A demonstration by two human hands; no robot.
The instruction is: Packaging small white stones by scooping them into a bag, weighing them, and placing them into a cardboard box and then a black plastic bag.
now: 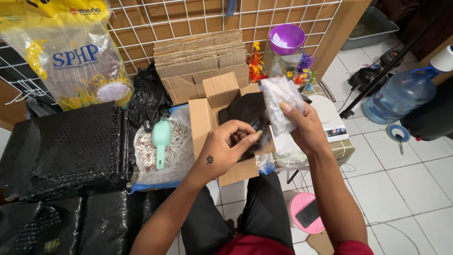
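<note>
A small clear plastic bag of pale, pebble-like bits stands nearly upright, its long axis running from the fingers up and slightly left, toward the wire grid behind. It sits above the open cardboard box, right of the box's middle. The right hand grasps it from the right side, thumb across the front face and fingers wrapped behind, so the lower end is hidden in the grip.

The left hand is curled, its fingertips pinching the edge of black plastic wrap that fills the box opening just beside the clear bag; the two appear to touch, though the exact contact is hard to tell.

Left of the box lies a large open sack of mixed pebbles with a pale green scoop resting on it, handle toward the person. Further left are flat packages in black bubble wrap. Behind the box a stack of flattened cartons leans on the wire grid panel, with a purple bowl and bright artificial flowers to the right. A white scale sits just right of the right hand. On the tiled floor stand a blue water jug and a pink round stool with a phone on it.
</note>
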